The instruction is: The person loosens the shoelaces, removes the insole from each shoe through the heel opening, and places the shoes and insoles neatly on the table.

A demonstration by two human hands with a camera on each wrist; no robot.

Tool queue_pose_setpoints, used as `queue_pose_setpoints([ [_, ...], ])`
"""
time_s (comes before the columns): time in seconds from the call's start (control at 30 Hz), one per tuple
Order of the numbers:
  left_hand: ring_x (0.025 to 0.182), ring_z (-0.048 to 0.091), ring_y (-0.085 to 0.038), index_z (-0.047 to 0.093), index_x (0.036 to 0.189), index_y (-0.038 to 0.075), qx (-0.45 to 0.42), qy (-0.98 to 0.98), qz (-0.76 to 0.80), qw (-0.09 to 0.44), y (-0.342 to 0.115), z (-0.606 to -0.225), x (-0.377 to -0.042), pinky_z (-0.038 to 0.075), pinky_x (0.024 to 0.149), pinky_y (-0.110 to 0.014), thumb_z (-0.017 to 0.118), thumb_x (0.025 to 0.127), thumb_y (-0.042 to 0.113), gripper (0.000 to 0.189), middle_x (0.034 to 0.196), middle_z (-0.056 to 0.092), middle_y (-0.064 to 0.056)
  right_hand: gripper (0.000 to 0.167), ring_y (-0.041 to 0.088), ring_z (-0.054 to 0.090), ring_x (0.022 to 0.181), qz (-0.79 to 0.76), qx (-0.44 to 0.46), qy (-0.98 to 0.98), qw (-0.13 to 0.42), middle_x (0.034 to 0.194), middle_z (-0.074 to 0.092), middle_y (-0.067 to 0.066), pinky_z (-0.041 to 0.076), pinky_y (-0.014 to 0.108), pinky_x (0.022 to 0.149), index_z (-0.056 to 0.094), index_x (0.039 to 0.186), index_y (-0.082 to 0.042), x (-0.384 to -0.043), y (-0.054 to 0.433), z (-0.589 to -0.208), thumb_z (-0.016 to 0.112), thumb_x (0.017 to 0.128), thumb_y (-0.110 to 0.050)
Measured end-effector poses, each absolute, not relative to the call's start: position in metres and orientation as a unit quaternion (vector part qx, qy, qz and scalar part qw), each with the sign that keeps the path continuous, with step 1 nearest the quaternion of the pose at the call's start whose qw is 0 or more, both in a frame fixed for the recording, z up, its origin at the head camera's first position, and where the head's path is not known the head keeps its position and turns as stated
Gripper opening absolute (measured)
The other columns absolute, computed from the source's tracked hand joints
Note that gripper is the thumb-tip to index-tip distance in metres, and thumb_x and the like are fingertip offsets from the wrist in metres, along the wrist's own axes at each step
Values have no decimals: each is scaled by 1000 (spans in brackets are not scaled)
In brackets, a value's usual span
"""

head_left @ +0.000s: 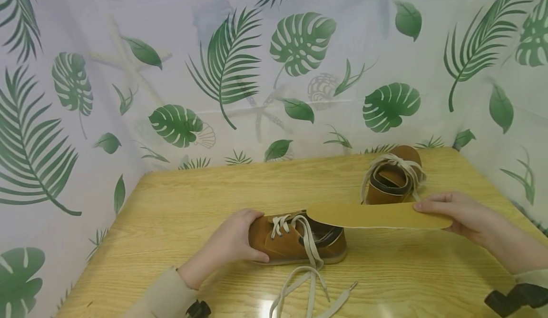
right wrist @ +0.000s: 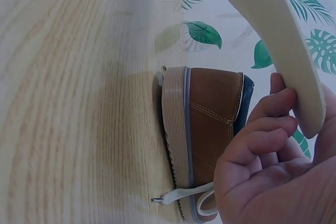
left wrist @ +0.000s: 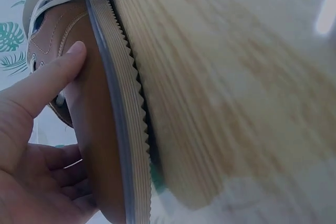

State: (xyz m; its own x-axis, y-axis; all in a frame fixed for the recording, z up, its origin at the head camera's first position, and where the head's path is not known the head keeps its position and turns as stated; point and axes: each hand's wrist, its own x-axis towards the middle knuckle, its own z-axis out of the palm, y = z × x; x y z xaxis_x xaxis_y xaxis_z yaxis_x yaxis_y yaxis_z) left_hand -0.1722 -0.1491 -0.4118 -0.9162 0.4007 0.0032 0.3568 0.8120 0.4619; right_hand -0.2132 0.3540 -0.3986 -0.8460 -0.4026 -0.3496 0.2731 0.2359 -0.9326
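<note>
A brown lace-up shoe [head_left: 274, 244] stands on the table with its toe to the left and its cream laces loose. My left hand [head_left: 229, 242] grips it round the toe, the thumb [left wrist: 71, 66] pressed on the near side. My right hand [head_left: 464, 215] pinches one end of a flat insole [head_left: 381, 215], tan on top and whitish underneath [right wrist: 286, 40]. The insole is held roughly level above the table, its free end over the shoe's opening. Whether that end touches the shoe cannot be told.
A second brown shoe [head_left: 387, 196], its laces gathered on top, stands farther back on the wooden table [head_left: 214, 184], partly behind the insole. Loose laces [head_left: 310, 284] trail toward the table's front. Leaf-patterned cloth [head_left: 239, 151] hangs around the back and sides.
</note>
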Motion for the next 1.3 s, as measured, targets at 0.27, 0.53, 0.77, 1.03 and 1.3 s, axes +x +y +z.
queue_pose_setpoints([
  [0.27,118,68,-31,65,134,0,194,954,222,48,-150,-406,-175,58,105,-49,103,66,31,84,130,70,-13,24,-2,67,93,-589,-15,766,259,99,69,-24,61,35,89,79,92,-34,-210,353,-399,62,107,-24],
  [0.53,119,69,-30,67,132,0,226,948,218,38,-163,-407,-181,59,105,-48,103,67,28,79,130,72,-12,25,-10,56,101,-581,-17,770,264,103,66,-29,45,56,107,78,93,-36,-211,353,-398,60,109,-28],
  [0.77,122,68,-31,67,132,-1,271,940,204,37,-182,-404,-188,58,107,-47,102,69,26,77,132,72,-13,28,-6,60,101,-600,-25,753,268,101,69,-25,49,44,100,79,94,-35,-211,350,-395,58,110,-26],
  [1.03,122,68,-31,68,130,2,312,929,196,41,-207,-404,-202,58,107,-48,103,69,25,74,131,72,-12,30,-11,53,104,-621,-29,737,265,105,66,-27,23,82,115,81,94,-36,-211,348,-393,57,111,-27],
  [1.3,121,68,-31,67,132,2,336,922,182,54,-229,-399,-216,58,106,-48,102,68,20,76,131,72,-12,31,-6,59,102,-631,-25,737,242,105,67,-26,41,64,111,81,96,-36,-211,338,-390,57,111,-24],
])
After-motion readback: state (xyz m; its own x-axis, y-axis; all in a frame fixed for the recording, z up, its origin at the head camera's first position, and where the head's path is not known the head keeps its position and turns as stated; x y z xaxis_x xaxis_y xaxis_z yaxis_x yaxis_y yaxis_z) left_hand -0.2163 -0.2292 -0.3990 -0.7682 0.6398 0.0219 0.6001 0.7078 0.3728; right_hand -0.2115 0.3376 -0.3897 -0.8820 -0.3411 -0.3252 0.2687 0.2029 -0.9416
